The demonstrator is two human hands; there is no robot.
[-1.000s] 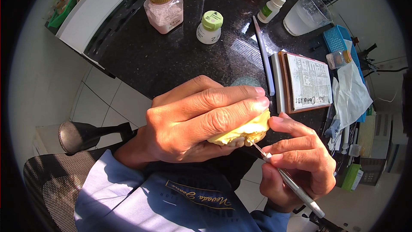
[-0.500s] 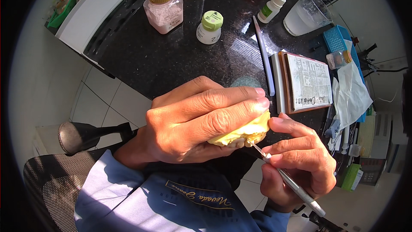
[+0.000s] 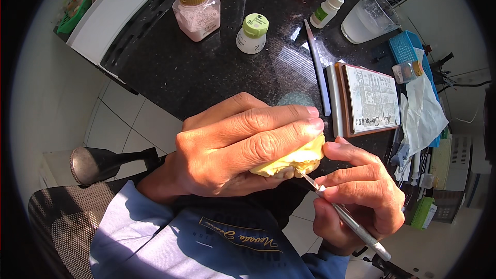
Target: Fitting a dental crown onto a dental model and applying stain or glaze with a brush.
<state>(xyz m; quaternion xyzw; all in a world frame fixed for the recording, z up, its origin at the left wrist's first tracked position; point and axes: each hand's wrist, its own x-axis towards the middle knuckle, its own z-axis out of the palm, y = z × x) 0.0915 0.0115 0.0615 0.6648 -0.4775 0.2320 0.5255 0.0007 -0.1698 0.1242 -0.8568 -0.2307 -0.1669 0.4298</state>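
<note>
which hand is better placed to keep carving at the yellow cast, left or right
Probably the right. The right hand holds the thin metal tool like a pen, its tip at the underside of the yellow cast. The left hand is wrapped over the cast, gripping it.

- My left hand (image 3: 243,150) is bare: no glove, no ring, no watch that I can see.
- My right hand (image 3: 356,196) is bare too, nails trimmed short.
- Light blue long sleeve (image 3: 139,217) running down my left forearm, soft and creased, ending at the wrist.
- A darker blue cuff (image 3: 325,266) shows at my right wrist.
- Across my chest, a navy panel (image 3: 232,227) with yellow cursive embroidery and a line of small pale lettering under it.
</note>
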